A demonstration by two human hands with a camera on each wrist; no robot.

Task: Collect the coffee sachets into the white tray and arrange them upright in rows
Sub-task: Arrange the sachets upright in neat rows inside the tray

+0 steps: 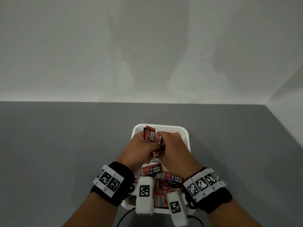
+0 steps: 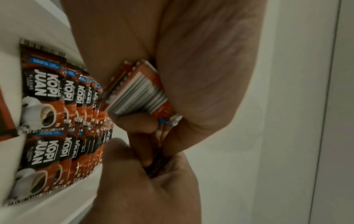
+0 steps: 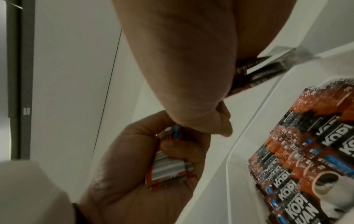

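On the flat grey desk (image 1: 65, 153) sits my white rounded plastic tray (image 1: 186, 133), with red-and-black foil coffee sachets (image 1: 151, 170) loose at its near end and upright in rows at its far end. My left hand (image 1: 142, 147) and right hand (image 1: 173, 145), close together, each clutch a small bundle; squeezing unevenly could topple the standing rows (image 2: 57, 115).
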